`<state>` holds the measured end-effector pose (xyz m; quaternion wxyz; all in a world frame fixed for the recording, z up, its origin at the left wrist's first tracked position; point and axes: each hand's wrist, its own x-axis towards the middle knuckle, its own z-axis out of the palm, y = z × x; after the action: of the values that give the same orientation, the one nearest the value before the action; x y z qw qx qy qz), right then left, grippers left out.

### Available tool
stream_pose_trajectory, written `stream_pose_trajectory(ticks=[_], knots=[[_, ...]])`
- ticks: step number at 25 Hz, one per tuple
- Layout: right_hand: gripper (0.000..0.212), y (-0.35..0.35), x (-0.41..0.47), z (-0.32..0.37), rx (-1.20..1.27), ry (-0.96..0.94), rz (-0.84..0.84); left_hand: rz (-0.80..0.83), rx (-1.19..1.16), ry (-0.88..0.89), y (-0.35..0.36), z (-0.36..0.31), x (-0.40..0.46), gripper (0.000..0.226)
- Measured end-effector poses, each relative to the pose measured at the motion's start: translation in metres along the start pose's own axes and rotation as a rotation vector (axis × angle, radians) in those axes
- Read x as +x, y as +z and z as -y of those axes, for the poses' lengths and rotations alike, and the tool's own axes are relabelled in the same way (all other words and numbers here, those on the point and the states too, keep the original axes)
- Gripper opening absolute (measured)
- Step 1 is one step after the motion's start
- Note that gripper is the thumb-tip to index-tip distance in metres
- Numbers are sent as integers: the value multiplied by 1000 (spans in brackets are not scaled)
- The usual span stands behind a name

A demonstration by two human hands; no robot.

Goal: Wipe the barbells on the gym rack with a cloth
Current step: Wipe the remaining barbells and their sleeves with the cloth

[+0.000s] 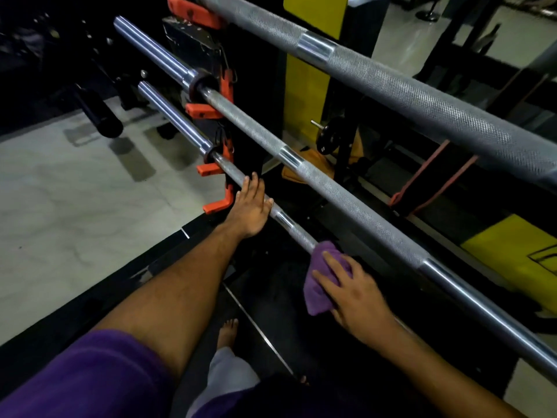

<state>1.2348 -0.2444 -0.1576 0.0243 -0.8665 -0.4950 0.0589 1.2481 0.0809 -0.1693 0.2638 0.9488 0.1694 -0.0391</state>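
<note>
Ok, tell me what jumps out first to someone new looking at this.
Three long steel barbells cross the picture on orange hooks. On the lowest barbell, the right hand presses a purple cloth around the bar, while the left hand rests on it further along, nearer the hooks.

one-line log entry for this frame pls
phase: wiping | left hand: resting on lowest barbell | right hand: pressing purple cloth on same bar | other bars: untouched
</note>
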Motion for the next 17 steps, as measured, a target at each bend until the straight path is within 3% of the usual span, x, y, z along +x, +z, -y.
stream_pose_trajectory(ticks=[3,5,6,8,10,12,14,17], knots=[[69,-4,-23,-15,207,312,41,4,-9,15,3,1,0,66],[43,-9,7,-22,418,463,7,6,-14,12,3,0,-1,66],[45,-12,29,-22,491,497,19,6,-9,12,3,0,-1,66],[58,-16,72,-10,462,416,-24,14,8,8,2,0,-1,66],[57,-12,101,18,193,305,-35,26,19,-6,0,-2,0,65],[72,-8,97,42,-24,235,-84,27,32,-8,-2,-2,-1,65],[81,-5,73,40,-73,102,-65,28,28,-4,-3,-2,-2,65],[78,10,11,10,-33,-38,-52,27,19,0,-2,-1,-3,65]])
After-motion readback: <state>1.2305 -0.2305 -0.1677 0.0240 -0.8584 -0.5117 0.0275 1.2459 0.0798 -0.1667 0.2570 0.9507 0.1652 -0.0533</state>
